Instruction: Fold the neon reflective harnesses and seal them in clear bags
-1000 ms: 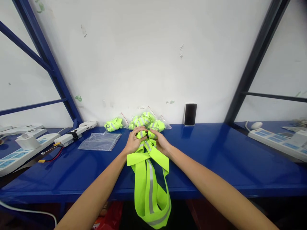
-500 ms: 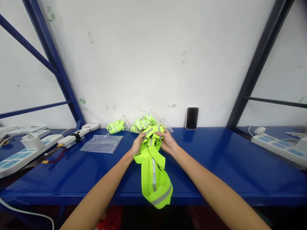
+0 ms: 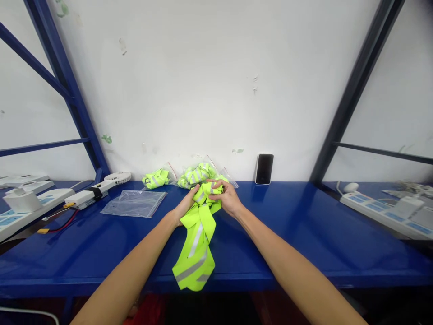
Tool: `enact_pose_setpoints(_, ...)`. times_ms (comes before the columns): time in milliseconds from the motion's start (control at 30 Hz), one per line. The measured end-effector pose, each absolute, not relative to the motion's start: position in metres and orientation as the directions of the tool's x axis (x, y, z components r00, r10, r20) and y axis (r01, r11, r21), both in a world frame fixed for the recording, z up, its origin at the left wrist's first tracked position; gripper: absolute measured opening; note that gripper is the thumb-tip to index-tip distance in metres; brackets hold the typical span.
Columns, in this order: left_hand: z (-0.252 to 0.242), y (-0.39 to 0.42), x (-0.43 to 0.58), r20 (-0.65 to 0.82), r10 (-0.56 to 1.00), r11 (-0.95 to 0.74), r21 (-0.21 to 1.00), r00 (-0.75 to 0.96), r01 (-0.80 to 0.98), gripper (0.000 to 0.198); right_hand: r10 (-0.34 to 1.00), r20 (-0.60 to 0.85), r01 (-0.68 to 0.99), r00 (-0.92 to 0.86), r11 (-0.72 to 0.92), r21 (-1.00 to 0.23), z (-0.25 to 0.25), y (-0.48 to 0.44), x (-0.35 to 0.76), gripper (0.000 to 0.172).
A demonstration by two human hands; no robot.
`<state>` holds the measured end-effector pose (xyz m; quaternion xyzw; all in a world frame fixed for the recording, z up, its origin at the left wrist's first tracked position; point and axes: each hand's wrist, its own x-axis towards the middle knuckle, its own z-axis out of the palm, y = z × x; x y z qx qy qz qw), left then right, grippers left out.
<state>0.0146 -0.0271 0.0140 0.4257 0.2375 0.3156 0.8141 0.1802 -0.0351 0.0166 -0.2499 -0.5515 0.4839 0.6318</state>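
Between my two hands is a neon-yellow reflective strap harness (image 3: pixel 198 225) with silver-grey stripes. Its upper part is bunched into a roll, and the loose straps hang down towards the table's front edge. My left hand (image 3: pixel 185 205) is closed around the left side of the bundle, its fingers partly hidden by the fabric. My right hand (image 3: pixel 227 197) grips the roll from the right, thumb and fingers pressed on the strap. Just behind lie clear bags holding similar yellow bundles (image 3: pixel 196 174), and another bagged bundle (image 3: pixel 156 179) sits to their left.
A flat clear plastic bag (image 3: pixel 133 203) lies on the blue table (image 3: pixel 280 234), left of my hands. Further left are a white handheld fan (image 3: pixel 117 177), a cabled white device (image 3: pixel 84 197) and a power strip (image 3: pixel 43 203). A black-faced device (image 3: pixel 264 169) leans on the wall; another power strip (image 3: pixel 382 210) is at right.
The hanging straps have swung left and lie narrower. Both hands still hold the bundle, with the right fingers shifted on the roll. The whole view has moved slightly.
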Motion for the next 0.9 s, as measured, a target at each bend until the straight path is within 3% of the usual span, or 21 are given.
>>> enact_pose_setpoints(133,0.008,-0.021,0.012,-0.151,0.741,0.46,0.824,0.654,-0.331,0.06,0.831,0.534,-0.116,-0.156,0.522,-0.845,0.016,-0.042,0.178,0.016)
enact_pose_setpoints(233,0.005,-0.018,0.01,-0.145,0.84,0.386,0.837,0.522,-0.388,0.04,0.764,0.612,0.031,-0.203,0.63,-0.776,0.018,-0.052,0.176,0.017)
enact_pose_setpoints(300,0.005,-0.018,0.008,-0.127,0.879,0.337,0.847,0.459,-0.411,0.03,0.751,0.616,0.042,-0.239,0.641,-0.766,0.021,-0.057,0.176,0.018)
enact_pose_setpoints(400,0.006,-0.019,0.006,-0.086,0.88,0.283,0.885,0.468,-0.37,0.026,0.811,0.512,-0.131,-0.283,0.496,-0.858,0.025,-0.057,0.18,0.002)
enact_pose_setpoints(500,0.011,-0.025,0.006,0.059,0.881,0.136,0.919,0.47,-0.371,0.038,0.921,0.373,-0.397,-0.114,0.302,-0.867,0.024,-0.046,0.185,0.015)
enact_pose_setpoints(567,0.015,-0.029,0.007,0.154,0.866,0.043,0.925,0.477,-0.376,0.049,0.965,0.263,-0.48,-0.002,0.229,-0.847,0.022,-0.04,0.188,0.036)
enact_pose_setpoints(633,0.018,-0.031,0.007,0.217,0.847,-0.033,0.933,0.485,-0.359,0.053,0.983,0.166,-0.477,-0.083,0.107,-0.873,0.018,-0.039,0.19,0.047)
enact_pose_setpoints(767,0.022,-0.03,0.001,0.293,0.842,-0.162,0.938,0.452,-0.305,0.046,0.908,0.065,-0.381,-0.414,-0.109,-0.918,0.014,-0.049,0.187,0.037)
enact_pose_setpoints(900,0.021,-0.027,-0.006,0.301,0.831,-0.193,0.945,0.468,-0.266,0.039,0.904,0.037,-0.369,-0.426,-0.136,-0.919,0.009,-0.054,0.178,0.044)
